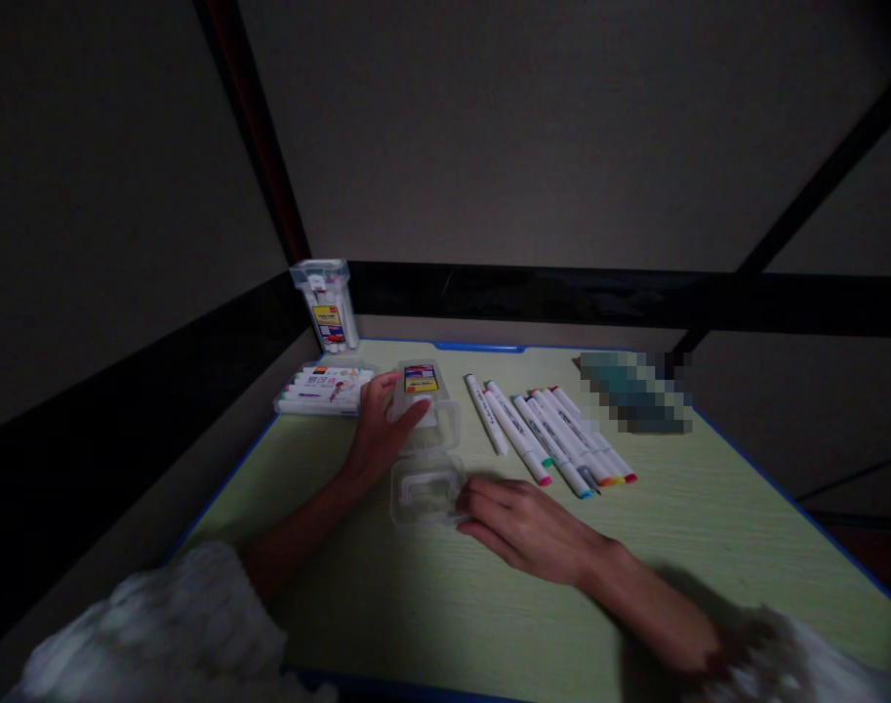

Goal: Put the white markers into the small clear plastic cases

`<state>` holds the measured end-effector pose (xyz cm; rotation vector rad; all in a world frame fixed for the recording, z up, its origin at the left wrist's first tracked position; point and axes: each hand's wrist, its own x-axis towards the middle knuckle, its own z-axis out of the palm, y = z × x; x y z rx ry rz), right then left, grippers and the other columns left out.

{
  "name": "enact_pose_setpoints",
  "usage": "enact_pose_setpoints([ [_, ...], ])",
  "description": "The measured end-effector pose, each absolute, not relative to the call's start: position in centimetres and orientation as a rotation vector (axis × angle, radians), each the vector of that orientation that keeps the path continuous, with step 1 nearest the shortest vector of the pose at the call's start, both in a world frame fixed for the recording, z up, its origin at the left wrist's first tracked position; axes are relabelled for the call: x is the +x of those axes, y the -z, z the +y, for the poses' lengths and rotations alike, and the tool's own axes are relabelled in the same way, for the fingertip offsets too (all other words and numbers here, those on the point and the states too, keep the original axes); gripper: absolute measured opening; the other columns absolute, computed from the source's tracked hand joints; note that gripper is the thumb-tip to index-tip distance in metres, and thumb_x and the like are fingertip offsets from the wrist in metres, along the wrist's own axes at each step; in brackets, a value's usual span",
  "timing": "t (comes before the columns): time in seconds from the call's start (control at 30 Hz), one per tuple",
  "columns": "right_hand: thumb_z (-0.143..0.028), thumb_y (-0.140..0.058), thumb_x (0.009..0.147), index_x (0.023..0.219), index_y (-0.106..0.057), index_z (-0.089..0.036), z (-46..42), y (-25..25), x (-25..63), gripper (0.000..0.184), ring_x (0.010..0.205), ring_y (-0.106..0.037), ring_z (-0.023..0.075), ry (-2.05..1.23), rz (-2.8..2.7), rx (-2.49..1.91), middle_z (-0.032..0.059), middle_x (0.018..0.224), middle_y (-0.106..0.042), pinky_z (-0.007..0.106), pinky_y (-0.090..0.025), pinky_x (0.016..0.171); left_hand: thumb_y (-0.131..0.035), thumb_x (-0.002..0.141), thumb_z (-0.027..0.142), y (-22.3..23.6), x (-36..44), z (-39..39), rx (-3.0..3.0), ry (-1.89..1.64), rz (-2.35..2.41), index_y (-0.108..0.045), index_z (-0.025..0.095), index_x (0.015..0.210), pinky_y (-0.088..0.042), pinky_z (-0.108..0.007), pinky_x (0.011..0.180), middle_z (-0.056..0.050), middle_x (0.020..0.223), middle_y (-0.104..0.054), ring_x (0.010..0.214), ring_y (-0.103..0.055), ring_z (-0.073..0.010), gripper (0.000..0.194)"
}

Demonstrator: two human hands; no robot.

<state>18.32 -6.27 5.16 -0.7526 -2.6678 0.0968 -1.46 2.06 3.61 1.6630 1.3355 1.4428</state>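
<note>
A clear plastic marker case (434, 415) with a yellow, red and blue label lies on the table. My left hand (384, 427) grips it from the left, thumb on top and fingers at its far left side. Just nearer to me is the case's clear lid (423, 493), tipped away from the case's mouth; whether a hinge joins them I cannot make out. My right hand (522, 522) pinches the lid's right edge, its fingers close together. To the right lie several white markers (537, 430) with coloured ends, side by side and slanted. No markers show inside the held case.
At the back left corner stands another clear case (328, 308) full of markers. A flat pack of markers (320, 391) lies in front of it, left of my left hand. A blurred-out greenish object (631, 392) lies at the right. The pale green table (416, 605) has blue edges; walls rise behind.
</note>
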Motion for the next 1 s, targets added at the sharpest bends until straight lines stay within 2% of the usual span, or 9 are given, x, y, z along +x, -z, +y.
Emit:
enact_pose_setpoints([
  [0.13,-0.021,-0.035,0.093,0.086,-0.057,-0.014,-6.2,-4.9,18.2,0.024,0.067,-0.057,0.0159,-0.148,-2.678,-0.805,0.0067,0.079,-0.060,0.028,-0.049,0.059,-0.066,0.064,0.042,-3.7,-1.3,2.2,1.584,-1.443,1.274,-0.043,0.018,0.107,-0.043,-0.038,0.091,-0.009,0.113,-0.053,0.108,-0.053,-0.0227,0.054],
  [0.33,-0.016,-0.037,0.092,0.091,-0.058,-0.013,-6.1,-4.9,18.0,0.022,0.080,-0.059,0.0178,-0.309,-2.661,-0.868,0.0088,0.090,-0.059,0.032,-0.053,0.073,-0.068,0.061,0.034,-3.5,-1.0,1.9,1.551,-1.447,1.148,-0.040,0.018,0.113,-0.037,-0.042,0.099,-0.010,0.121,-0.050,0.113,-0.048,-0.0265,0.061],
  [0.43,-0.017,-0.040,0.090,0.098,-0.057,-0.013,-6.1,-5.2,17.9,0.019,0.095,-0.058,0.0191,-0.389,-2.627,-0.896,0.0106,0.103,-0.058,0.034,-0.050,0.087,-0.069,0.060,0.025,-2.8,-1.2,2.1,1.534,-1.388,1.157,-0.033,0.019,0.124,-0.031,-0.044,0.103,-0.011,0.130,-0.043,0.120,-0.042,-0.0282,0.074],
  [0.5,-0.016,-0.043,0.089,0.102,-0.056,-0.012,-6.1,-5.4,17.9,0.019,0.104,-0.055,0.0201,-0.405,-2.618,-0.905,0.0120,0.111,-0.057,0.035,-0.047,0.093,-0.070,0.057,0.020,-2.3,-1.3,2.4,1.526,-1.366,1.177,-0.030,0.020,0.127,-0.028,-0.046,0.105,-0.011,0.129,-0.044,0.121,-0.040,-0.0289,0.080],
  [0.6,-0.016,-0.045,0.088,0.106,-0.055,-0.010,-6.1,-5.4,17.9,0.021,0.112,-0.051,0.0212,-0.397,-2.616,-0.938,0.0137,0.119,-0.055,0.037,-0.043,0.099,-0.070,0.056,0.016,-1.8,-1.3,2.7,1.487,-1.391,1.220,-0.029,0.022,0.127,-0.031,-0.045,0.103,-0.009,0.126,-0.045,0.121,-0.040,-0.0280,0.082],
  [0.83,-0.020,-0.049,0.087,0.113,-0.053,-0.011,-6.1,-5.0,18.1,0.028,0.120,-0.045,0.0241,-0.344,-2.570,-1.080,0.0144,0.135,-0.046,0.043,-0.038,0.101,-0.066,0.054,0.015,-1.6,-0.6,2.4,1.448,-1.375,1.223,-0.026,0.021,0.120,-0.041,-0.040,0.093,-0.009,0.121,-0.042,0.109,-0.048,-0.0240,0.077],
  [1.0,-0.022,-0.050,0.087,0.114,-0.053,-0.011,-6.0,-4.8,18.1,0.030,0.119,-0.045,0.0252,-0.327,-2.550,-1.125,0.0140,0.137,-0.044,0.044,-0.039,0.099,-0.064,0.055,0.014,-1.1,-0.4,2.0,1.511,-1.359,1.179,-0.024,0.022,0.120,-0.042,-0.040,0.091,-0.009,0.120,-0.044,0.103,-0.050,-0.0218,0.077],
])
